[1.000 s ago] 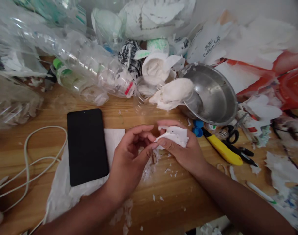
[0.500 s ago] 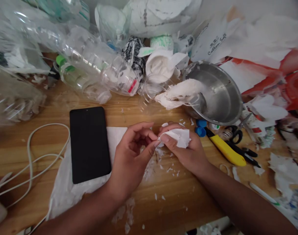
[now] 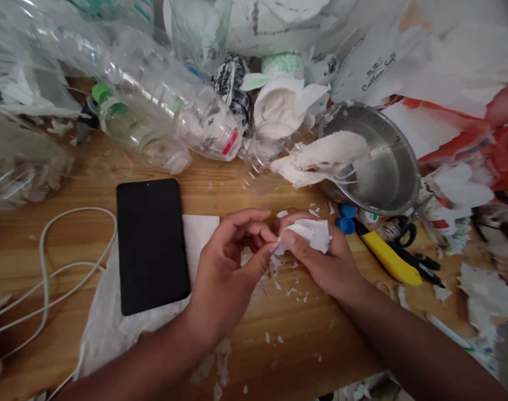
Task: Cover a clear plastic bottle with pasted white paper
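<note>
A crumpled piece of white paper (image 3: 314, 234) sits in my right hand (image 3: 326, 259), pinned between the thumb and the curled fingers. My left hand (image 3: 232, 267) comes in from the left, its thumb and fingertip pinched on the paper's near edge. Any scrap between those fingertips is too small to make out clearly. Small torn paper bits (image 3: 293, 291) lie scattered on the wooden table (image 3: 304, 345) below both hands.
Left of my hands a black tablet (image 3: 152, 245) lies on white paper, beside a white cable (image 3: 45, 250). A steel bowl (image 3: 387, 161), blue bottle caps (image 3: 345, 225), a yellow cutter knife (image 3: 389, 259) and scissors (image 3: 404, 231) stand right. Plastic bottles (image 3: 153, 94) crowd the back.
The view has shifted slightly, so the table items appear a little displaced. Both hands keep nearly the same pose on the paper, with only small finger movement.
</note>
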Demonstrator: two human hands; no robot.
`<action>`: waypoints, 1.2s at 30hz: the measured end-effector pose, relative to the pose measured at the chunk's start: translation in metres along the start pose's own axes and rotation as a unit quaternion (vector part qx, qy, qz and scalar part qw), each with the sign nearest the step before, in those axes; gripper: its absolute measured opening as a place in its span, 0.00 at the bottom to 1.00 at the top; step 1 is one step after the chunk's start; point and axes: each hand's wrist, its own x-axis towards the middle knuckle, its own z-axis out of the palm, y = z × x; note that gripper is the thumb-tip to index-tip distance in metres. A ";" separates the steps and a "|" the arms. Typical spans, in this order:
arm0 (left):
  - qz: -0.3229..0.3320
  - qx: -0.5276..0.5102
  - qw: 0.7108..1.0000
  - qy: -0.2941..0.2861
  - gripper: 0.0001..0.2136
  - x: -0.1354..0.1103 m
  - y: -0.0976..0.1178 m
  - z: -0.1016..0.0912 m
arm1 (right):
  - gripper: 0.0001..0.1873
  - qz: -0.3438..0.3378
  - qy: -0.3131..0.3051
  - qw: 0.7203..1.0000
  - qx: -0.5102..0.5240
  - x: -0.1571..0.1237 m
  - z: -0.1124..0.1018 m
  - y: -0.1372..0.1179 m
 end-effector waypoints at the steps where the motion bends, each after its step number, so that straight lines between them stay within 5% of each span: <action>1: 0.001 0.002 1.000 -0.003 0.15 0.000 0.000 0.000 | 0.04 0.004 -0.003 1.000 0.003 0.000 -0.001 0.000; 12: 0.016 0.036 0.999 -0.001 0.14 -0.002 0.000 0.001 | 0.03 0.054 0.024 0.998 0.010 -0.010 -0.002 0.002; 17: 0.007 -0.002 0.999 0.041 0.15 -0.003 0.002 0.000 | 0.18 0.028 0.056 0.998 0.026 -0.011 0.008 -0.003; 22: 0.004 -0.002 0.997 0.072 0.16 -0.001 0.000 -0.002 | 0.05 0.052 0.066 0.996 -0.043 -0.009 0.010 -0.007; 36: -0.026 -0.010 0.999 0.030 0.15 0.000 0.003 0.001 | 0.06 0.068 0.083 0.994 -0.016 -0.013 0.007 0.003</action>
